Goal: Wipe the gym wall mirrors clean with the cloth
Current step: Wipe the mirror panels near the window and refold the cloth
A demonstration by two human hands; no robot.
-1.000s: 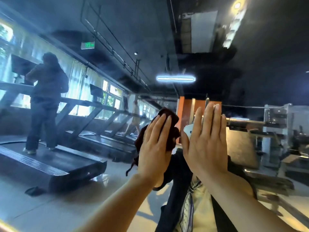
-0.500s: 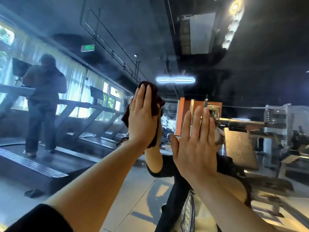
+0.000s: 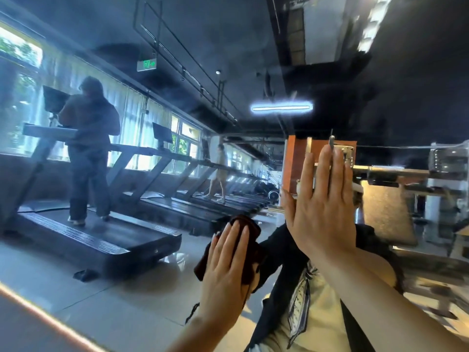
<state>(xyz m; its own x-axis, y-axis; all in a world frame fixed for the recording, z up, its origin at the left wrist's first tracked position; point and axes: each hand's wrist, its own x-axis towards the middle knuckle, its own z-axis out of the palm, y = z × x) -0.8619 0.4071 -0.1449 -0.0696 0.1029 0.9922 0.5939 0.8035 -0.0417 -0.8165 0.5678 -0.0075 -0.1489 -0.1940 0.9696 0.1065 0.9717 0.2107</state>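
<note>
Left hand [image 3: 224, 265] and cloth [image 3: 250, 252] moved lower, green exit sign [image 3: 146, 64] unreadable

Person [image 3: 88, 148] stands on a treadmill [image 3: 96, 237], reflected.

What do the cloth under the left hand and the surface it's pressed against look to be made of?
Cloth: soft, dark maroon fabric with a matte nap, probably microfibre or terry; it bunches in folds under the flat left hand and trails a loose thread. Mirror: glossy glass, sharply reflecting treadmills and ceiling lights, with a faint haze in places.
</note>
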